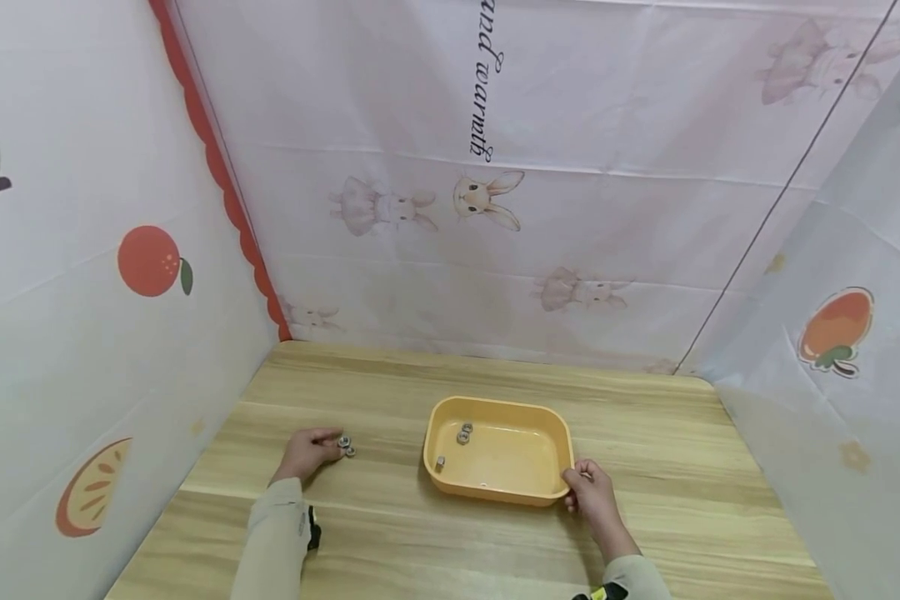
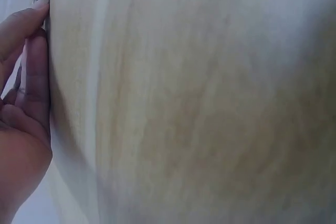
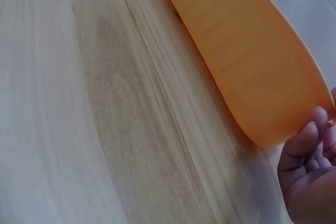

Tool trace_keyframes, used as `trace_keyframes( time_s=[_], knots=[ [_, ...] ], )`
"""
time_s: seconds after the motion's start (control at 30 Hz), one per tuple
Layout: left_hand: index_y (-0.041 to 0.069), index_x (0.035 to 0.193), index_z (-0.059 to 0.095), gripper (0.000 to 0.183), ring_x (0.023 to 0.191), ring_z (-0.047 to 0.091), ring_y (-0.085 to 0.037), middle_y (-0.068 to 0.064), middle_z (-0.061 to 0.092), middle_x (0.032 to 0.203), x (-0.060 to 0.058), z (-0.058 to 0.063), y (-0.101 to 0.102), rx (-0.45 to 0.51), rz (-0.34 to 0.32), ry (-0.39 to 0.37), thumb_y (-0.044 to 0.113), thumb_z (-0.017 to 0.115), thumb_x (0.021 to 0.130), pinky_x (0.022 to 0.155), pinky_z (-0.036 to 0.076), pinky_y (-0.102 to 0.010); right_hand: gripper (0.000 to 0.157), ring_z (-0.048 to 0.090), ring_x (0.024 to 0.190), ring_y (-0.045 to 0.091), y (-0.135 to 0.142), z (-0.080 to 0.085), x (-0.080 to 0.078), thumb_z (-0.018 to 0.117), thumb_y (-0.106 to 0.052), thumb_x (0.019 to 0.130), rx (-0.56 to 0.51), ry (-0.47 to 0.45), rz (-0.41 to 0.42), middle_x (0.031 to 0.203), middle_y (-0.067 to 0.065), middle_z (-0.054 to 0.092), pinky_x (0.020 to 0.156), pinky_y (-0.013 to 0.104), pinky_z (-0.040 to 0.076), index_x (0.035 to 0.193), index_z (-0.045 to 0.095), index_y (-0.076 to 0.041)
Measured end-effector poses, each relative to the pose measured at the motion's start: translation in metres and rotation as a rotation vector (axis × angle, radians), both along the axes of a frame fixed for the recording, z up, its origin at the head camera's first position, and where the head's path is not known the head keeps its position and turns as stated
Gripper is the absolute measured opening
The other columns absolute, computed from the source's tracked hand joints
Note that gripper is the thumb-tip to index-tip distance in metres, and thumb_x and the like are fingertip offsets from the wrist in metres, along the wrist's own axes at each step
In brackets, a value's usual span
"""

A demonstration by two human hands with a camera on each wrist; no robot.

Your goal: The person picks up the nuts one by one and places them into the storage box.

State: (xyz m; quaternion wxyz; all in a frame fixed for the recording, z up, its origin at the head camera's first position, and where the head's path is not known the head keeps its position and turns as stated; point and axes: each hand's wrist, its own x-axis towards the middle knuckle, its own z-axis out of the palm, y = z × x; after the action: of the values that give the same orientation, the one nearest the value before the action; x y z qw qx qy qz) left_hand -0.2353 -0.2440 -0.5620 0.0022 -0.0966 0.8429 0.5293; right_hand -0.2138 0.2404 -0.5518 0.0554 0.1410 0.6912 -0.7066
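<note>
**Right hand (image 1: pixel 596 500) grips a yellow tray (image 1: pixel 513 457); left hand (image 1: pixel 307 454) reaches a pair of metal nuts (image 1: pixel 344 442)**

Clock directions are given from the tray, as seen in the head view. The tray, a shallow rounded rectangle, rests on a wood-grain table (image 1: pixel 382 533). At its 4 o'clock corner, the person's right hand grasps the rim, thumb on the inner side and fingers curled outside; the right wrist view shows those fingers bent against the orange-looking wall.

Three small metal pieces (image 1: pixel 462 437) lie inside: two nuts near each other toward 10 o'clock, and one piece at 8 o'clock, close to the wall.

Outside the tray at 9 o'clock, the two nuts sit side by side on the table. Just beyond them is the left hand, its fingertips at the nuts. The left wrist view shows the thumb tip meeting metal at the frame's edge, but whether the hand pinches a nut cannot be told. Both arms wear pale sleeves (image 1: pixel 270 533).

At 12 o'clock, a printed wall hanging (image 1: pixel 607 225) carries dark script turned sideways, reading "and warmth" (image 1: pixel 483 83), above a rabbit's head (image 1: pixel 487 200). A red fruit (image 1: pixel 148 261) decorates the wall at 10 o'clock.
</note>
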Motion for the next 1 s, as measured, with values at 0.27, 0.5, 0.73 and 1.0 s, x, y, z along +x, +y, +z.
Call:
trace_keyframes(
  time_s=[0.27, 0.5, 0.73, 1.0],
  knots=[
    [-0.003, 0.099, 0.069, 0.029, 0.076, 0.059, -0.017, -0.01, 0.068, 0.089, -0.002, -0.001, 0.002, -0.014, 0.01, -0.013, 0.007, 0.078, 0.074, 0.065, 0.047, -0.028, 0.017, 0.046, 0.049, 0.012, -0.001, 0.0, 0.0, 0.057, -0.002, 0.083, -0.001, -0.006, 0.003, 0.058, 0.001, 0.047, 0.043, 0.022, 0.04, 0.081, 0.04, -0.006],
    [-0.003, 0.1, 0.067, 0.029, 0.079, 0.063, -0.018, -0.012, 0.068, 0.093, 0.002, -0.005, -0.002, 0.06, 0.029, 0.014, 0.006, 0.077, 0.074, 0.067, 0.051, -0.026, 0.018, 0.046, 0.048, 0.012, -0.001, -0.001, 0.0, 0.057, -0.002, 0.082, -0.005, 0.002, -0.007, 0.058, 0.002, 0.047, 0.042, 0.022, 0.04, 0.081, 0.04, -0.006],
    [-0.011, 0.105, 0.059, 0.032, 0.08, 0.064, -0.017, -0.014, 0.066, 0.095, 0.005, -0.017, -0.008, 0.3, 0.064, -0.012, -0.001, 0.072, 0.077, 0.069, 0.053, -0.027, 0.017, 0.046, 0.049, 0.012, -0.001, -0.004, 0.0, 0.057, -0.002, 0.083, 0.002, -0.018, 0.003, 0.058, 0.002, 0.047, 0.043, 0.023, 0.041, 0.08, 0.041, -0.006],
    [-0.013, 0.111, 0.05, 0.038, 0.085, 0.065, -0.023, -0.019, 0.063, 0.099, 0.005, -0.017, -0.01, 0.463, 0.037, -0.026, -0.007, 0.068, 0.077, 0.075, 0.053, -0.031, 0.018, 0.046, 0.049, 0.012, 0.0, -0.001, -0.001, 0.058, -0.003, 0.084, 0.012, -0.012, 0.005, 0.059, 0.003, 0.048, 0.043, 0.023, 0.04, 0.08, 0.041, -0.006]
  ],
)
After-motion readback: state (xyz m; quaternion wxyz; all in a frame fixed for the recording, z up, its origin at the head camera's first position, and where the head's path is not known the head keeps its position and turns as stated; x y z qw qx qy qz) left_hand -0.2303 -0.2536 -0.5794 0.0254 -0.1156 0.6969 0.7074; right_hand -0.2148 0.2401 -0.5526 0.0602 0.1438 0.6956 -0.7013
